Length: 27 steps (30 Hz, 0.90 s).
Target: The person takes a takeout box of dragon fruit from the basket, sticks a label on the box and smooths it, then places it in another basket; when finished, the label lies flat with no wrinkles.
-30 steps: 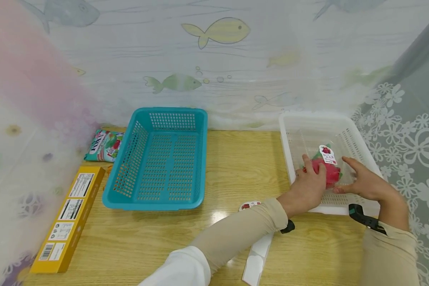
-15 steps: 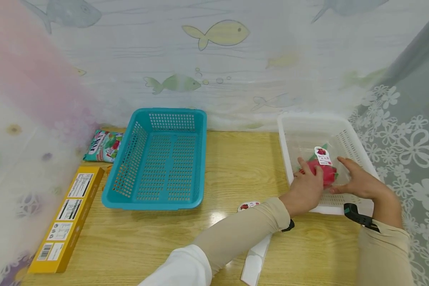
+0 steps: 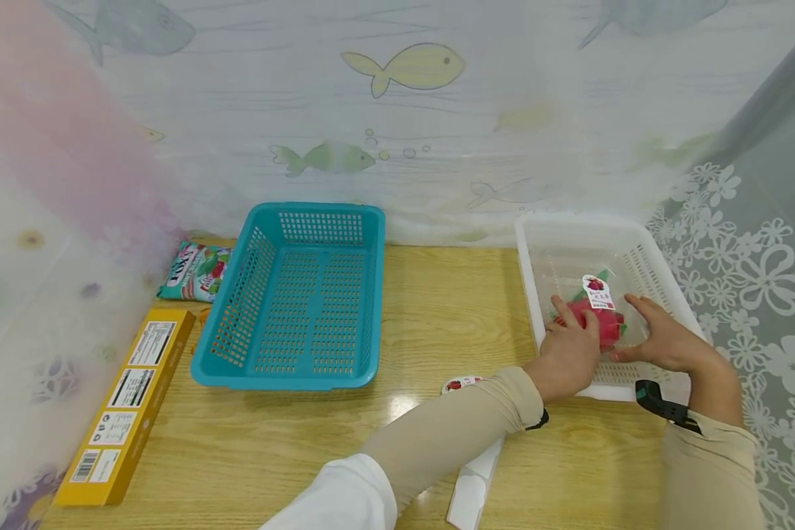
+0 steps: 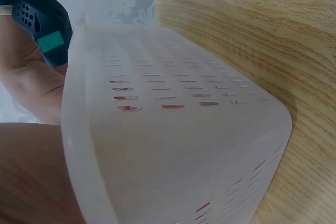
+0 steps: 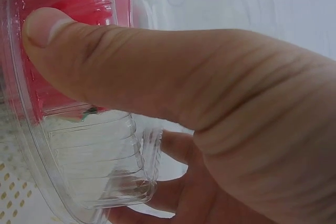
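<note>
A clear plastic box (image 3: 570,269) sits in the white basket (image 3: 526,272) on the right, with a red dragon fruit (image 3: 608,327) inside. On its lid is a printed label (image 3: 598,292). My left hand (image 3: 566,361) grips the box's near left side, thumb over the lid. From the right, my right hand (image 3: 672,340) holds the other side. In the right wrist view its thumb (image 5: 105,59) presses the clear wall, its fingers behind the box. The left wrist view shows mostly the basket's outer wall (image 4: 157,145); the left fingertips are hidden there.
A teal basket (image 3: 374,294) stands left of centre. Beside it lie a candy bag (image 3: 195,271) and a long yellow box (image 3: 126,408). A strip of labels (image 3: 470,493) lies under the left forearm. A patterned curtain (image 3: 437,169) hangs behind the table.
The box and both hands have shifted slightly left and toward me within the white basket in the head view. Both hands keep their hold on the box.
</note>
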Available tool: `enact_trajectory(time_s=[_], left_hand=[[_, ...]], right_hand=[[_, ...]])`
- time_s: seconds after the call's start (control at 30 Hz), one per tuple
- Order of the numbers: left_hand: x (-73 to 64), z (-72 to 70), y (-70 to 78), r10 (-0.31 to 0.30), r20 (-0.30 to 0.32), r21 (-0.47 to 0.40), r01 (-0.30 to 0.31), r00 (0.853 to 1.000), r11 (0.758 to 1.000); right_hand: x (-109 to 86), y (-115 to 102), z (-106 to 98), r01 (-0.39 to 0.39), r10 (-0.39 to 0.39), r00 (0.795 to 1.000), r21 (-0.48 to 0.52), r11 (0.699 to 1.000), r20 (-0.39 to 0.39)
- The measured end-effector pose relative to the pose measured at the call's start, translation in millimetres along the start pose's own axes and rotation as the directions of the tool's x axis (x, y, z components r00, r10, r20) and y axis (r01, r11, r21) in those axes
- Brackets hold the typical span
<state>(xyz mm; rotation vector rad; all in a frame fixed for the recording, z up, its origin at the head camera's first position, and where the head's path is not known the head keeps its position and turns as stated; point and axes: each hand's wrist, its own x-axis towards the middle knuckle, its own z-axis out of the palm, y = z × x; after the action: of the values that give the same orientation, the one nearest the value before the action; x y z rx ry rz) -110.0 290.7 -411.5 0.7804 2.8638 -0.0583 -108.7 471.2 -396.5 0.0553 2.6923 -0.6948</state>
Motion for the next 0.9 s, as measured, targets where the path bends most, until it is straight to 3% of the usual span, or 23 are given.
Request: enact_trajectory(time_s=[0.13,0.6,0.8,0.9], left_hand=[[2.7,-0.7,0.8,-0.012,0.037,0.003,0.012,0.999,1.000],[8.3,-2.5,1.3,-0.037,0.074,-0.037,0.040,0.997,0.999],[9.3,-8.9,4.5,-0.038,0.101,0.055,0.033,0.994,0.998],[5.9,-15.2,3.6,-0.021,0.078,0.109,0.012,0.997,0.994]], right_hand=[[1.5,0,0,-0.003,0.003,1.000,-0.010,1.000,0.006],[5.6,-1,-2,-0.021,0.021,1.000,-0.040,0.999,0.023],[12.0,-2,-4,-0.005,0.006,1.000,-0.051,0.999,0.017],[16.5,-3,-5,0.006,-0.006,1.000,-0.048,0.999,0.013]])
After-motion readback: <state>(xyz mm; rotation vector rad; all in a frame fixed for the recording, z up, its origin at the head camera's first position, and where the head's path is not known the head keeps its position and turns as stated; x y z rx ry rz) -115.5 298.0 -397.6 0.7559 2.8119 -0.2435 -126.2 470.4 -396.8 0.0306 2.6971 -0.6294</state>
